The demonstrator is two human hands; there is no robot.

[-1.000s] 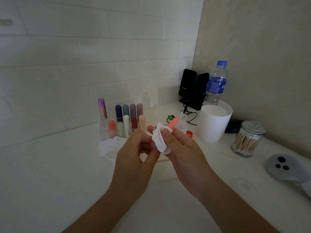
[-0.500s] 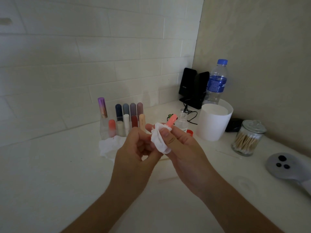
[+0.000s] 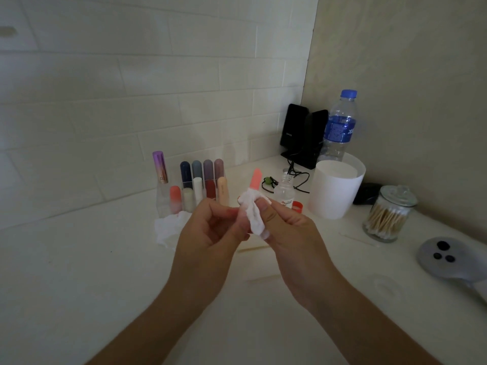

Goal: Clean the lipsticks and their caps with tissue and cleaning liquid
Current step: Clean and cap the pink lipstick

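So the coral lipstick (image 3: 256, 179) is up in the air over the worktop (image 3: 79, 272), between both hands, and it now pokes up out of the tissue (image 3: 254, 217) nearly upright. A second ago it leans off to the right with less of it showing, so it looks like it's getting twisted and slid through the wrap, which is pretty much the wiping stroke itself. The right hand (image 3: 292, 233) has its fingers curled round the tissue with the thumb pressed on the front, squeezing it against the lipstick's lower part. The left hand (image 3: 208, 233) is curled too, with thumb and forefinger meeting right at the tissue's edge. I think it's pinching the hidden bottom end of the lipstick, but the tissue covers that bit, so it's a guess. Both hands sit about where they were, and only the stick has turned. My read is that this one is mid-clean and not done yet. Just behind is the small clear bottle (image 3: 284, 191), open, with its red cap (image 3: 297, 206) beside it, so presumably that's the cleaning liquid. Further left the clear holder (image 3: 163, 204) has the other lipsticks standing in it, with a crumpled tissue (image 3: 168, 227) lying in front. Those all look like they're waiting their turn.
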